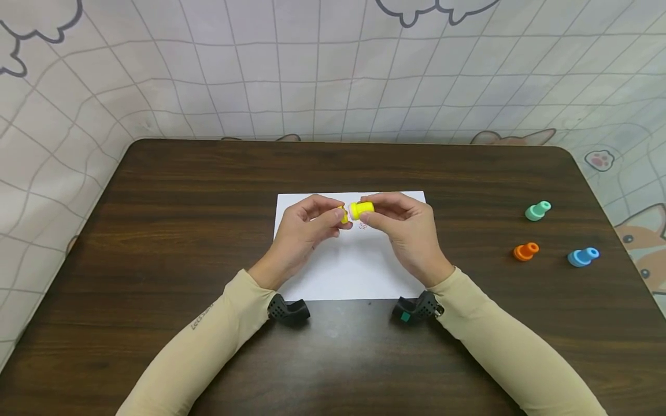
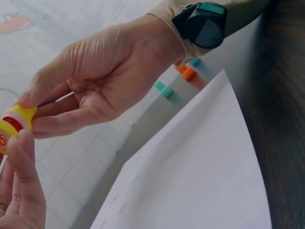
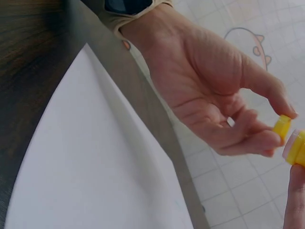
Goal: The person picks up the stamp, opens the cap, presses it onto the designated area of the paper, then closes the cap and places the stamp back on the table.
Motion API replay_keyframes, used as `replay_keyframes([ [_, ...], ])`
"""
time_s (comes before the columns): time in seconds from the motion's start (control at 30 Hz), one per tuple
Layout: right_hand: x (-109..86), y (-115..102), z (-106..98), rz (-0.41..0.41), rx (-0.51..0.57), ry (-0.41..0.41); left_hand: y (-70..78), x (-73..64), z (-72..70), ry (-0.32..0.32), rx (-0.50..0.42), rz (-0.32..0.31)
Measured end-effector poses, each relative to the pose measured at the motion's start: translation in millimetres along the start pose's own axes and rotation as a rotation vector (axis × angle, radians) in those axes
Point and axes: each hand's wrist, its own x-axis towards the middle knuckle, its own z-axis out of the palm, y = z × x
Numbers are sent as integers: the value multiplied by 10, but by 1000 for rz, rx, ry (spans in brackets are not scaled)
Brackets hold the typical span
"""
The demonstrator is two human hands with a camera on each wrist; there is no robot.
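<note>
Over the sheet of white paper, my left hand pinches a small yellow cap between thumb and fingers. The cap carries a red flower mark in the left wrist view. A yellow toy stamp is held by its handle in my right hand, its pale, reddish end turned toward the cap. In the right wrist view a small gap separates the cap from the stamp. Small red prints show on the paper, partly hidden below the hands in the head view.
Three more stamps stand on the dark wooden table to the right: green, orange and blue. A grid-patterned cloth hangs behind the far edge. Both wrists wear black camera bands.
</note>
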Motion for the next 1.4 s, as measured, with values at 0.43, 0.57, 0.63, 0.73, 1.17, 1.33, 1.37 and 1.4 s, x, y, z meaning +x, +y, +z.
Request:
replay_keyframes([
  [0.43,119,-45,-39,-48,-26,-1,90,-67,-191,55,39,-12],
  [0.57,149,-28,-55,-55,-95,13,93,-80,-240,60,47,-9],
  [0.63,162,-20,-57,-51,-99,14,94,-84,-261,61,46,-7],
  [0.73,179,-8,-51,-47,-100,7,90,-89,-287,63,41,-6],
  [1.17,270,38,11,-31,-183,21,69,-112,-378,72,40,-11],
  [1.33,309,91,30,-13,-230,20,62,-133,-416,83,41,-18],
  [1.37,314,104,33,-10,-240,17,61,-138,-425,84,40,-20],
  [1.4,321,120,36,-8,-249,13,59,-144,-435,84,41,-20],
])
